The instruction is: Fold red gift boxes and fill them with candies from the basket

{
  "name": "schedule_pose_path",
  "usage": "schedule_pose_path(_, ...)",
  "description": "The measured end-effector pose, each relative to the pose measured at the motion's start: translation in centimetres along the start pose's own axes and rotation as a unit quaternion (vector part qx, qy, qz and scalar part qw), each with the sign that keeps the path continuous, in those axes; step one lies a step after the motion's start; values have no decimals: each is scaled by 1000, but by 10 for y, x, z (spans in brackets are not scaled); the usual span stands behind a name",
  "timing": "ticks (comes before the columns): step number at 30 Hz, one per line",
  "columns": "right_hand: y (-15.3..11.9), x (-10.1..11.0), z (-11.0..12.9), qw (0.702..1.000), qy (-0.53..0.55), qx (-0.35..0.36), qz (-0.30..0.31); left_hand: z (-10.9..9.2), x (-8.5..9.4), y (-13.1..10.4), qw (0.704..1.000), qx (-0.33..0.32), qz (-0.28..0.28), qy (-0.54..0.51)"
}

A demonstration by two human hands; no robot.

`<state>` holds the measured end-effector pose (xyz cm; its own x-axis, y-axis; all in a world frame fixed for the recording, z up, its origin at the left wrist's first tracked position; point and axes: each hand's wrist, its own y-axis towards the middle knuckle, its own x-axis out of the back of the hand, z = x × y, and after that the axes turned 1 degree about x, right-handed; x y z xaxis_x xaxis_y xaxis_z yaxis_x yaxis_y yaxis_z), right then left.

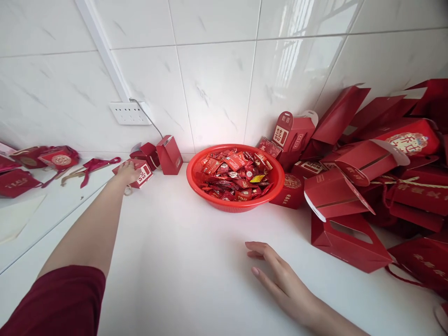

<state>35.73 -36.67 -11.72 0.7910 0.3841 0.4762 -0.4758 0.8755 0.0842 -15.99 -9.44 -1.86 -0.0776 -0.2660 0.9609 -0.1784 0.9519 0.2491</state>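
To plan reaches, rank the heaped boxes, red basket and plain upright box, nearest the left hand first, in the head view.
1. Plain upright box, just right of the left hand.
2. Red basket, centre.
3. Heaped boxes, right side.

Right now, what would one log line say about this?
left hand: on a red box | right hand: empty, over the white table | basket: holds mostly red packets | other boxes: piled at right
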Motion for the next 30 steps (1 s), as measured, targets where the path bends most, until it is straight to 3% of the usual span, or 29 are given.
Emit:
schedule_pose_path(5, 2, 0, -1, 999, 12, -31, 1, -6, -10, 9, 993, 101, 0, 54)
schedule_pose_path(9, 2, 0, 1, 1000, 2, -30, -9, -19, -22, 9, 989, 125, -13, 80)
schedule_pose_path(22, 8, -8, -18, 999, -14, -31, -36, -4, -26, -6, 990, -3, -23, 136)
schedule_pose_path(30, 9, -14, -15, 994, 18, -76, -73, -9, -28, -8, 985, -12, -25, 169)
